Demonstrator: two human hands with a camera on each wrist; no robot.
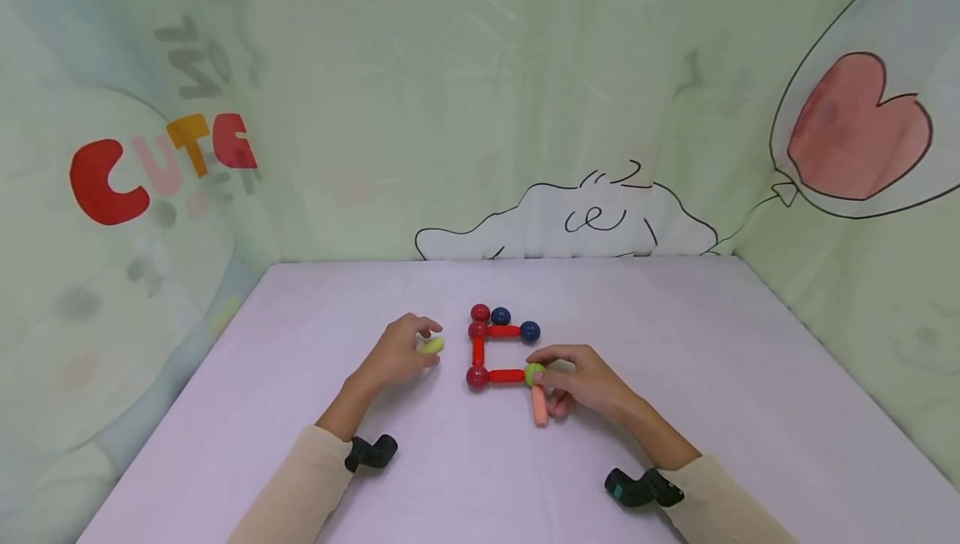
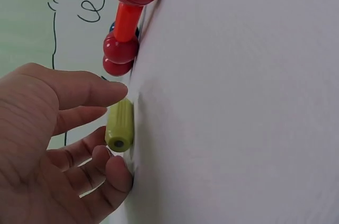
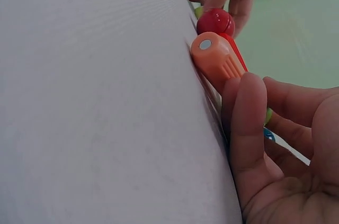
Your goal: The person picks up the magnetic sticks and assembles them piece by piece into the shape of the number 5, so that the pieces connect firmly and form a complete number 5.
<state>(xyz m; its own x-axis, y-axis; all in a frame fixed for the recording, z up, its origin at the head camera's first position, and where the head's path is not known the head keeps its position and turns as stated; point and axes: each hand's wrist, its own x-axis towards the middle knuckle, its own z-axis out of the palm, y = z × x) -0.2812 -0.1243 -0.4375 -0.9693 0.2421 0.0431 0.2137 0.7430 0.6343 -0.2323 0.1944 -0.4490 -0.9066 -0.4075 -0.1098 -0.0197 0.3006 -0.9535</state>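
My right hand [image 1: 588, 381] pinches a green ball [image 1: 531, 372] at the right end of a red rod [image 1: 506, 376]; an orange rod [image 1: 540, 406] points from that ball toward me, beside the fingers. Red balls [image 1: 477, 376] and red rods form a bracket shape, with a blue ball [image 1: 530, 331] at its upper right end. To the left, my left hand [image 1: 401, 350] is spread around a yellow-green rod [image 1: 431, 346]. In the left wrist view this rod [image 2: 121, 126] lies on the table between relaxed fingers, with gaps around it.
A second red ball [image 1: 480, 312] and a second blue ball [image 1: 501, 316] sit just behind the bracket shape. The pale table [image 1: 637, 302] ends at a printed curtain [image 1: 337, 152] at the back and sides.
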